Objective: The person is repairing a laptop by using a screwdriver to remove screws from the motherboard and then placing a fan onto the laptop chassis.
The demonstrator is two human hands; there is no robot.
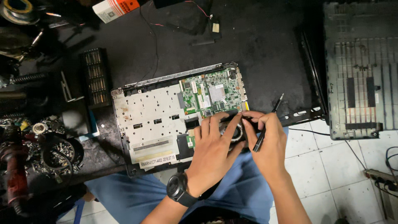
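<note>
An opened laptop chassis lies on the dark bench with its green circuit board exposed at the upper right. My left hand, with a black watch on the wrist, presses its fingers on a round black cooling fan at the chassis's near right corner. My right hand touches the same fan with thumb and forefinger while it holds a thin black screwdriver that points up and away.
A grey laptop bottom cover lies at the right. A black rack of screwdriver bits sits left of the chassis. Screws, gears and tools clutter the far left. Thin wires cross the bench top. White floor tiles show below.
</note>
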